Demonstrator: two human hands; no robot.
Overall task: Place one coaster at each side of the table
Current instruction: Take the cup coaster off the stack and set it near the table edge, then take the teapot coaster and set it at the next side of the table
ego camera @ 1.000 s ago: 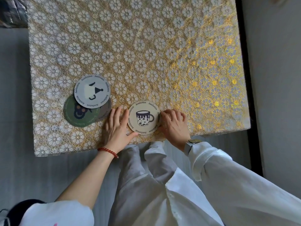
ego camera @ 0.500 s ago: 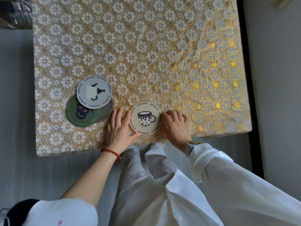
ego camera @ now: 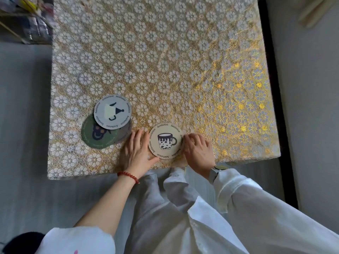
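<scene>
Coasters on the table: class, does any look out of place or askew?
Yes. Three coasters overlap in a loose pile at the near left: pale grey coaster over green coaster and a mostly hidden grey-brown coaster. Only the mug coaster lies flat alone.

Beige mug-print coaster lies flat at the table's near edge.

Red bead bracelet, wristwatch, white sleeve, grey floor

Beige mug coaster, table near edge: "Aesthetics" printed repeatedly round rim. Grey coaster, at its 10 o'clock: same word "Aesthetics" round rim. Green coaster beneath: rim lettering present, illegible.
</scene>
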